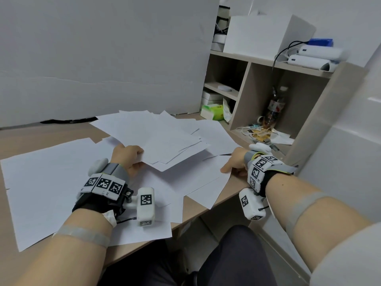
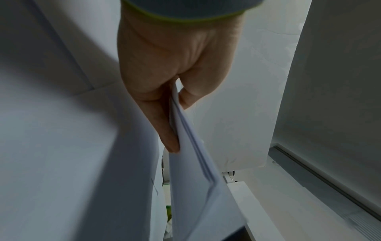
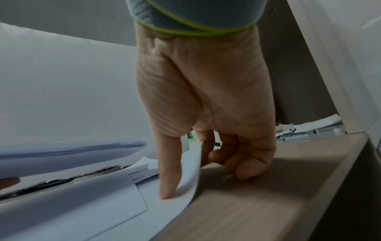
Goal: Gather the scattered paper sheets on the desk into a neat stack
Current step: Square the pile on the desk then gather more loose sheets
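Note:
White paper sheets lie scattered over the beige desk (image 1: 195,207). My left hand (image 1: 136,157) grips the near corner of a fanned bundle of sheets (image 1: 165,139), raised slightly above the desk; in the left wrist view the left hand (image 2: 177,127) pinches the bundle (image 2: 195,171) between thumb and fingers. My right hand (image 1: 228,168) is at the right edge of a loose sheet (image 1: 208,178). In the right wrist view the right hand (image 3: 198,176) has its thumb on top of that sheet (image 3: 123,212), whose edge curls up against the curled fingers. A large sheet (image 1: 47,182) lies at the left.
A beige shelf unit (image 1: 247,93) stands at the right with a bottle (image 1: 275,108), clutter and a green tissue pack (image 1: 213,112). A white box (image 1: 263,36) sits on top. A white board (image 1: 103,58) backs the desk. Some sheets overhang the front edge.

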